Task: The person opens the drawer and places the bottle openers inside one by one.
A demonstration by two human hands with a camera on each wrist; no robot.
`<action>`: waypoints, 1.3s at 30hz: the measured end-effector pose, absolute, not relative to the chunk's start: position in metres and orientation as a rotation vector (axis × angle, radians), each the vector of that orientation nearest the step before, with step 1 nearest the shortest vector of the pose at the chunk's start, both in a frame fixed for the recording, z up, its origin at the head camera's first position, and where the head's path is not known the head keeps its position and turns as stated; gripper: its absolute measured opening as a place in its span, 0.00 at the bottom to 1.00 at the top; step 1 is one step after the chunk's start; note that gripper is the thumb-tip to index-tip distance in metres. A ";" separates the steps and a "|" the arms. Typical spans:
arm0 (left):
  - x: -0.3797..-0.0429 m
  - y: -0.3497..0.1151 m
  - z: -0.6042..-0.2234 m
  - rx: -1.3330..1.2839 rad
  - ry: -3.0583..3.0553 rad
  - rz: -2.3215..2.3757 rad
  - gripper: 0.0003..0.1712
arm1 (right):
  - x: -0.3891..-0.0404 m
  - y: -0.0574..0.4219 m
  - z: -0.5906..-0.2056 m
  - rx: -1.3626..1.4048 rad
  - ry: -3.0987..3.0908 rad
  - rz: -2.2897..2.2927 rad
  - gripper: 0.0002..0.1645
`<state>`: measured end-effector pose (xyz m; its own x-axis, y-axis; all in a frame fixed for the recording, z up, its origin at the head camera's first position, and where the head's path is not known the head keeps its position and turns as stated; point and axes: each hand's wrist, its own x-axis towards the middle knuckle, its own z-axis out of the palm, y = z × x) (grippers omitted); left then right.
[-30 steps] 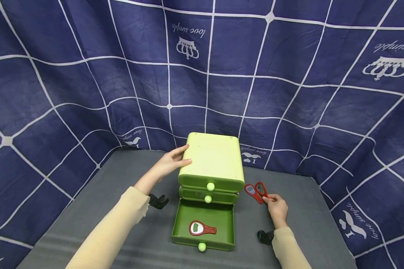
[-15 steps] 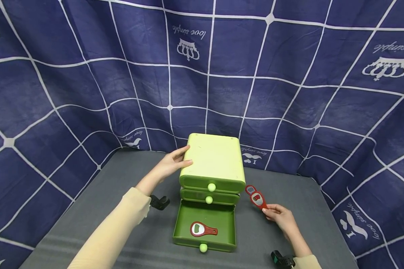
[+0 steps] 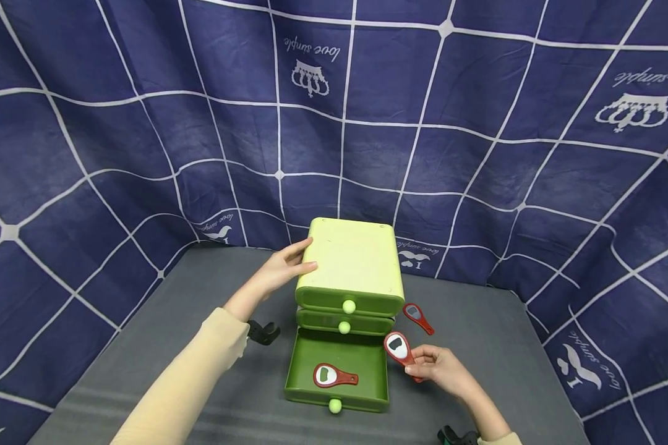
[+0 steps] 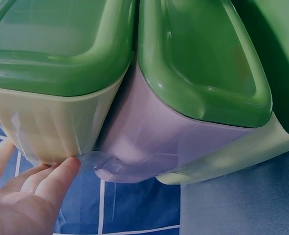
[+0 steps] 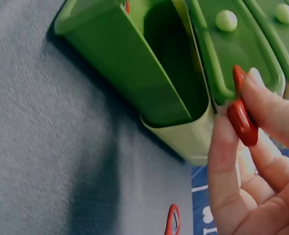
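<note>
A small cabinet [image 3: 351,259] of three stacked drawers, with green fronts and round knobs, stands mid-table. My left hand [image 3: 275,272] rests against its top left side with extended fingers; the left wrist view shows fingertips [image 4: 72,164] touching the cream shell. Between thumb and fingers, my right hand [image 3: 440,371] pinches a red bottle opener [image 3: 396,345] with a white face, near the right wall of the pulled-out bottom drawer [image 3: 362,349]. Inside that drawer lies a similar red bottle opener [image 3: 336,376]. Another red bottle opener [image 3: 417,318] lies on the table, right of the cabinet.
The grey table [image 3: 479,321] runs back to a blue curtain [image 3: 367,154] with white grid lines, which also hangs along both sides. Above the open bottom drawer, the middle drawer [image 3: 362,322] and top drawer [image 3: 375,303] are pushed in.
My right hand has lifted one bottle opener off the table beside the other and carried it left and nearer, toward the bottom drawer. The left hand has stayed in place.
</note>
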<state>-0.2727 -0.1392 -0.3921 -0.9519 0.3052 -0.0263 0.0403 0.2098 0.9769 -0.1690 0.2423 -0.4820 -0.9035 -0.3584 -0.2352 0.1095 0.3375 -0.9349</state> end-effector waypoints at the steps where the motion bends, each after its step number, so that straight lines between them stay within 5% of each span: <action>1: -0.273 -0.139 -0.392 0.329 2.270 1.820 0.45 | -0.168 0.241 -0.483 -0.244 2.198 -1.584 0.20; 20: -0.270 -0.137 -0.390 0.313 2.277 1.823 0.45 | -0.183 0.139 -0.503 -0.273 2.527 -1.269 0.16; 39: -0.272 -0.136 -0.389 0.333 2.272 1.817 0.45 | -0.191 0.122 -0.515 -0.319 2.717 -1.151 0.18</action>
